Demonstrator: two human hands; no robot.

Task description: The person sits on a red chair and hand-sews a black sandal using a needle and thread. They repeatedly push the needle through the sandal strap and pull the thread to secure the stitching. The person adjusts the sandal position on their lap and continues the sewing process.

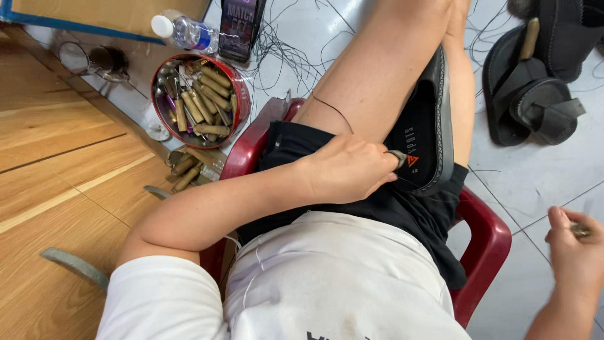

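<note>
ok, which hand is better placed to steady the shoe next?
Left, probably. The left hand already rests against the black shoe, fingers curled at its edge. The right hand is out to the side, clear of the shoe, pinching a small metal piece.

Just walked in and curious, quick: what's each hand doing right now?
Left hand: closed, fingers pressed against the black shoe held between the legs.
Right hand: closed on a small object, too blurred to identify.

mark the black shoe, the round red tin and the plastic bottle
black shoe [423,135]: head view, on its dark insole.
round red tin [241,101]: head view, on its right wall.
plastic bottle [185,31]: head view, on its clear body.
</note>
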